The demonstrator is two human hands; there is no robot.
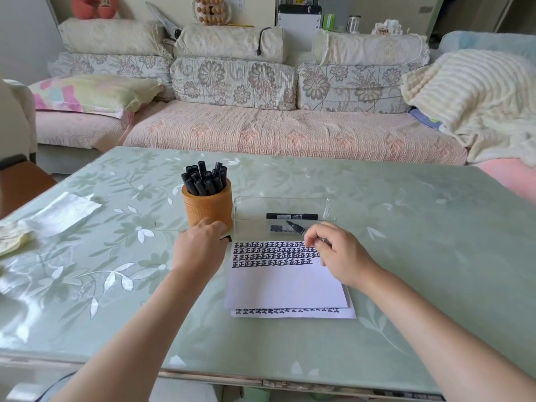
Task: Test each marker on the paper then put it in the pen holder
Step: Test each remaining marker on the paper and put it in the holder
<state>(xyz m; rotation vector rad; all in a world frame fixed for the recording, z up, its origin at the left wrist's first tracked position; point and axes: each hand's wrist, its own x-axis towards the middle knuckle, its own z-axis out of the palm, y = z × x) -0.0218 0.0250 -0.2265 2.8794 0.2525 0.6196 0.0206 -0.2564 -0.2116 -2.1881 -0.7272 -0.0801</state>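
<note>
Midway across the table [377, 285]: uncapped marker [295, 227] pinched in right hand [338, 255] above paper [285, 282]; cap [227, 238] under curled left hand [200, 245], by pen holder [208, 206]; light, stiff, slick barrel, likely best gripped mid-shaft, clear of wet tip.

Green floral table [406, 256] with pen holder [207, 206], clear tray [282, 203], stacked paper [285, 281], and a plastic sheet [62, 213] at left.
</note>
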